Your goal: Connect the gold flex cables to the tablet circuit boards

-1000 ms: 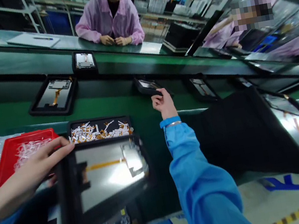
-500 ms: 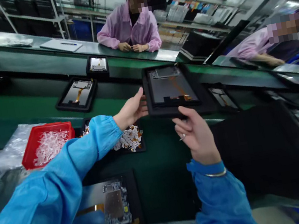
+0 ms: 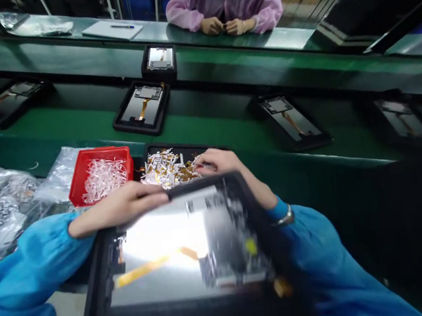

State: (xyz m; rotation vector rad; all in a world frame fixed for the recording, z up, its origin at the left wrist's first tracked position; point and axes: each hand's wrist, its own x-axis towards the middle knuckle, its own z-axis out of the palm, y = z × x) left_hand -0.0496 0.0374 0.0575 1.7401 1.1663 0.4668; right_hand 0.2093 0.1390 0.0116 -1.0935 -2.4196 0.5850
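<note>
Display panel (image 3: 156, 244), one: tilting nearside of tray (image 3: 193, 150) of strips (image 3: 166, 167), fingers of left hand (image 3: 127, 203) gripping its far edge. Right hand (image 3: 224, 162): fingers curling at tray; cannot tell whether pinching anything.

Bright blue work garment, long loose sleeves. Left sleeve (image 3: 10, 294) baggy, creased and folded along the forearm, gathered at the left cuff (image 3: 76, 225). Right sleeve (image 3: 333, 248) same blue, partly in shadow, wrinkled, snug at the right cuff (image 3: 277, 208). Shiny silver-toned band (image 3: 287, 215) on right wrist, close to cuff; exact type unclear. Left hand (image 3: 125, 204) and right hand (image 3: 226, 163) both bare, fingers slim.
</note>
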